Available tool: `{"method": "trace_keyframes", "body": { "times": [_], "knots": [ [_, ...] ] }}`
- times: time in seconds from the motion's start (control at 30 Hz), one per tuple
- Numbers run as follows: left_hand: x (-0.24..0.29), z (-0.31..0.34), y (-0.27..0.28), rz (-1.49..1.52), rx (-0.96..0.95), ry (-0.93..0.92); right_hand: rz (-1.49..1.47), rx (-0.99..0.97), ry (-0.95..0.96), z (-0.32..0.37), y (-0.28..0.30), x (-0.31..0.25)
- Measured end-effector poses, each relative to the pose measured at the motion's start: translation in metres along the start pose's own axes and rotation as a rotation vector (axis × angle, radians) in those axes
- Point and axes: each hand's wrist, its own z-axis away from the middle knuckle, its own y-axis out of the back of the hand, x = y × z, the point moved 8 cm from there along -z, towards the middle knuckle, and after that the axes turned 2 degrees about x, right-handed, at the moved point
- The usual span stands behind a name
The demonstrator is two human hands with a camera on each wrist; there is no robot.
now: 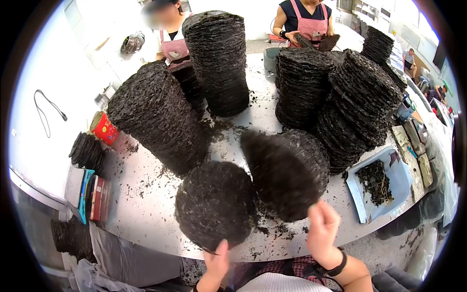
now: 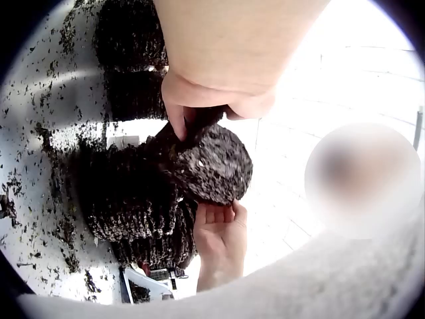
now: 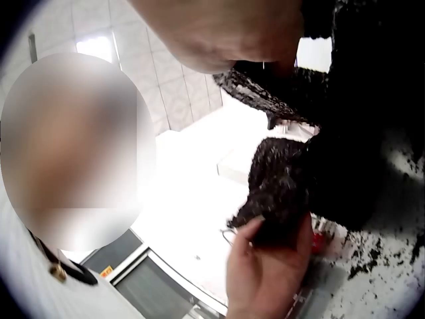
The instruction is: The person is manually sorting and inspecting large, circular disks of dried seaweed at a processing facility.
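At a steel table crowded with dried seaweed, a worker's left hand pinches the rim of the nearest stack of seaweed rounds, which stands at the table's front edge. The right hand hovers just beside the leaning stack, fingers loosely bent, palm bare. A blue tray of scraps lies to the right.

red can | blue tray with scraps | black cable | pink apron
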Motion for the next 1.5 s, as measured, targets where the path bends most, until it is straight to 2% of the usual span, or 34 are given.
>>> {"method": "trace_keyframes", "body": {
  "times": [0.03, 0.1, 0.17, 0.23, 0.27, 0.33, 0.47, 0.5, 0.57, 0.63, 0.7, 0.87, 0.9, 0.97, 1.03, 1.07, 1.2, 1.3, 1.4, 1.5],
  "knots": [
    [-0.003, -0.003, 0.007, 0.025, 0.088, 0.016, -0.038, 0.114, -0.084, -0.009, 0.017, 0.008],
    [0.001, -0.014, 0.002, 0.142, 0.153, 0.016, -0.193, 0.192, -0.045, -0.03, 0.033, 0.004],
    [0.005, -0.023, -0.003, 0.269, 0.206, 0.007, -0.191, 0.304, -0.249, -0.034, 0.061, 0.031],
    [0.003, -0.03, 0.001, 0.297, 0.228, 0.034, -0.198, 0.329, -0.411, -0.035, 0.072, 0.056],
    [0.0, -0.034, 0.005, 0.317, 0.232, 0.044, -0.119, 0.328, -0.429, -0.033, 0.077, 0.062],
    [0.002, -0.039, 0.001, 0.303, 0.239, 0.062, -0.038, 0.304, -0.349, -0.029, 0.085, 0.067],
    [0.014, -0.057, -0.049, 0.281, 0.051, 0.066, 0.04, 0.273, -0.235, -0.03, 0.093, 0.07],
    [0.012, -0.06, -0.067, 0.309, -0.053, 0.123, 0.043, 0.254, -0.22, -0.032, 0.093, 0.07],
    [0.01, -0.072, -0.104, 0.241, -0.178, 0.068, 0.051, 0.216, -0.186, -0.037, 0.089, 0.066],
    [0.008, -0.08, -0.134, 0.028, -0.275, 0.018, 0.038, 0.177, -0.129, -0.043, 0.087, 0.067],
    [-0.012, -0.093, -0.14, -0.064, -0.234, -0.019, 0.067, 0.185, -0.098, -0.048, 0.091, 0.076],
    [-0.032, -0.097, -0.152, -0.153, -0.215, -0.022, -0.238, 0.257, -0.146, -0.066, 0.067, 0.082],
    [-0.035, -0.098, -0.152, -0.193, -0.22, -0.034, -0.336, 0.198, -0.204, -0.068, 0.056, 0.102],
    [-0.035, -0.1, -0.151, -0.077, -0.13, 0.017, -0.536, 0.081, -0.317, -0.073, 0.033, 0.15],
    [-0.04, -0.11, -0.139, -0.02, -0.022, 0.0, -0.737, -0.097, -0.659, -0.097, 0.002, 0.125],
    [-0.033, -0.114, -0.129, -0.144, 0.132, -0.022, -0.651, -0.081, -0.58, -0.107, 0.007, 0.128],
    [-0.05, -0.14, -0.121, 0.012, 0.213, 0.027, -0.244, -0.006, -0.383, -0.1, 0.02, 0.134],
    [-0.064, -0.163, -0.135, 0.087, 0.208, 0.022, -0.173, 0.002, -0.512, -0.068, 0.033, 0.171],
    [-0.078, -0.186, -0.154, 0.081, 0.195, 0.008, -0.106, -0.025, -0.515, -0.044, 0.045, 0.206],
    [-0.086, -0.202, -0.169, -0.059, 0.289, 0.057, -0.118, -0.018, -0.447, -0.042, 0.046, 0.208]
  ]
}}
